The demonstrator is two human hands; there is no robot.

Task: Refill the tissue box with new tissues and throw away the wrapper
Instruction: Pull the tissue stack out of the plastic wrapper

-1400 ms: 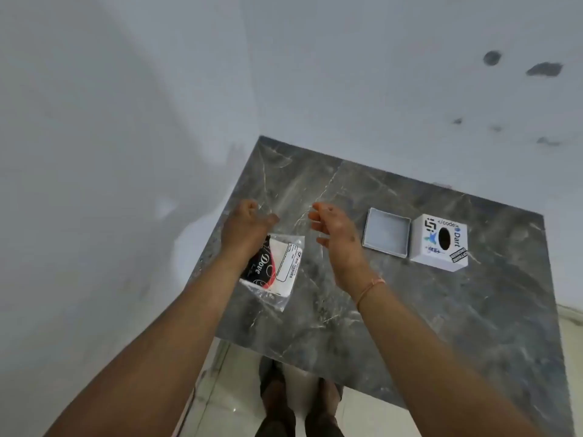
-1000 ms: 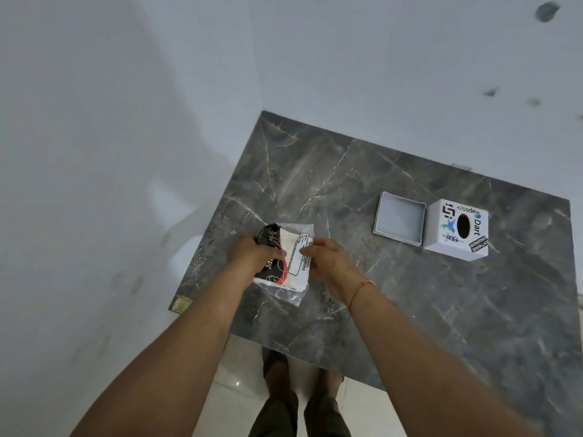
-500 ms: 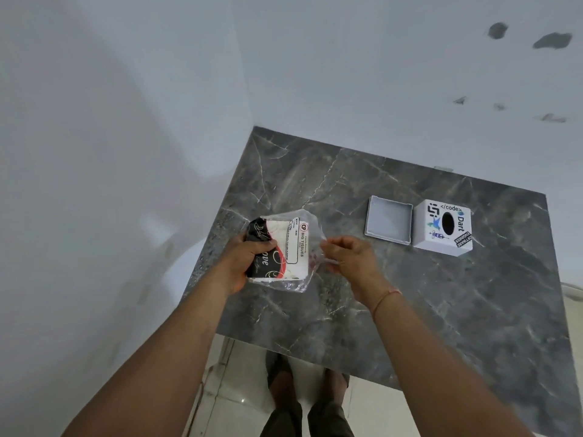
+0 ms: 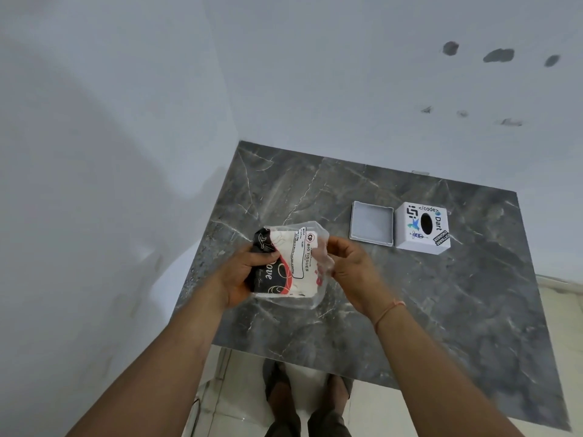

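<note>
A pack of tissues point(image 4: 291, 263) in a clear plastic wrapper with black, red and white print is held above the grey marble table point(image 4: 441, 294). My left hand point(image 4: 241, 275) grips the pack's left, black end. My right hand point(image 4: 350, 263) pinches the loose clear wrapper at the pack's right edge. To the right on the table stands a white cube tissue box point(image 4: 422, 228) with stickers and a dark oval hole facing up. Its shallow grey square base point(image 4: 372, 223) lies open beside it on the left.
White walls meet at a corner behind the table's far left. The table's near edge runs just above my feet point(image 4: 306, 405) on a pale tiled floor. Dark marks dot the wall at upper right.
Both hands have lifted the pack off the table. The left hand closed on its black end, and the right hand took hold of the wrapper's right edge and pulls it.
</note>
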